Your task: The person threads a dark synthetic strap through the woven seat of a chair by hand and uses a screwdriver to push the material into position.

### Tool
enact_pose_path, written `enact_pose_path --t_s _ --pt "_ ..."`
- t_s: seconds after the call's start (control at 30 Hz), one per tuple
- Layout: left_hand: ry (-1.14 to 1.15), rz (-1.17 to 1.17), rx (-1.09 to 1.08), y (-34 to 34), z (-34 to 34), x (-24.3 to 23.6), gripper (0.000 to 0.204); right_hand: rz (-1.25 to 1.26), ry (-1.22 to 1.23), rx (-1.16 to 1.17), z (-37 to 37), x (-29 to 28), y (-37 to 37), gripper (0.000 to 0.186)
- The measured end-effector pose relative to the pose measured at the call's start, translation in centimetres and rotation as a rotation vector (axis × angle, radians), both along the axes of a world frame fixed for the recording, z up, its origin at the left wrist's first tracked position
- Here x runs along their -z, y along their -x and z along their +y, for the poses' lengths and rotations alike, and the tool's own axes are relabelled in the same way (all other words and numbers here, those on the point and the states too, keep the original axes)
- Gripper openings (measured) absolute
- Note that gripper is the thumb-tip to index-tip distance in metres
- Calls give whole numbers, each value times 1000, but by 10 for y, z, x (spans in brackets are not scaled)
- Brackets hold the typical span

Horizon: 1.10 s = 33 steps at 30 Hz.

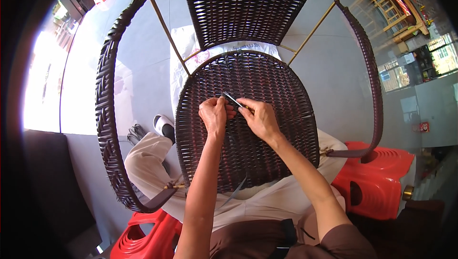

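Note:
A dark brown woven wicker chair has its seat [267,149] across my lap and its backrest [248,8] on the far side. Over the middle of the seat, my right hand [261,119] grips a slim tool with a shiny metal blade [232,99]. The blade points up and left, its tip close to my left fingertips; the handle is mostly covered, so its exact kind is unclear. My left hand [213,115] is closed in a pinch near that tip, and what it holds is hidden. A loose dark strip [234,193] hangs at the seat's near edge.
Woven armrests curve out at left [106,92] and right [369,73], joined to gold-coloured metal rods [312,31]. Red plastic stools stand at right [381,178] and lower left [148,235]. A white printed sack [180,44] lies beneath the chair. Wooden furniture [396,11] stands far right.

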<state>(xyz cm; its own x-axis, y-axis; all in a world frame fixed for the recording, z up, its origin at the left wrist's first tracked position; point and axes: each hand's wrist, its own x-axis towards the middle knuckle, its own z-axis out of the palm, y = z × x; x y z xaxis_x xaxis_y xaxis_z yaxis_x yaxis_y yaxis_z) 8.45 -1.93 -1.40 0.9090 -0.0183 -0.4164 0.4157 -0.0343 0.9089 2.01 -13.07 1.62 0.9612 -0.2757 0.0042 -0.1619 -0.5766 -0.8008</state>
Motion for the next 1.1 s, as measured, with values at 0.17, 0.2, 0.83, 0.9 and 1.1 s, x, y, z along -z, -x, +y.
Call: enact_pose_path --t_s 0.17,0.2,0.83,0.9,1.1 --pt "-24 -11 3 0 -1 -2 24 -244 193 10 12 28 13 26" --pt "-15 -18 -3 1 -1 -1 24 -253 228 19 14 29 14 27" --pt "-65 -35 -55 -4 -6 -2 23 -415 224 86 24 41 15 27" --pt "-75 -23 -51 -6 -7 -5 23 -408 217 91 23 43 16 27" --pt "-66 2 -42 -10 -5 -2 22 -458 241 99 24 46 17 26"
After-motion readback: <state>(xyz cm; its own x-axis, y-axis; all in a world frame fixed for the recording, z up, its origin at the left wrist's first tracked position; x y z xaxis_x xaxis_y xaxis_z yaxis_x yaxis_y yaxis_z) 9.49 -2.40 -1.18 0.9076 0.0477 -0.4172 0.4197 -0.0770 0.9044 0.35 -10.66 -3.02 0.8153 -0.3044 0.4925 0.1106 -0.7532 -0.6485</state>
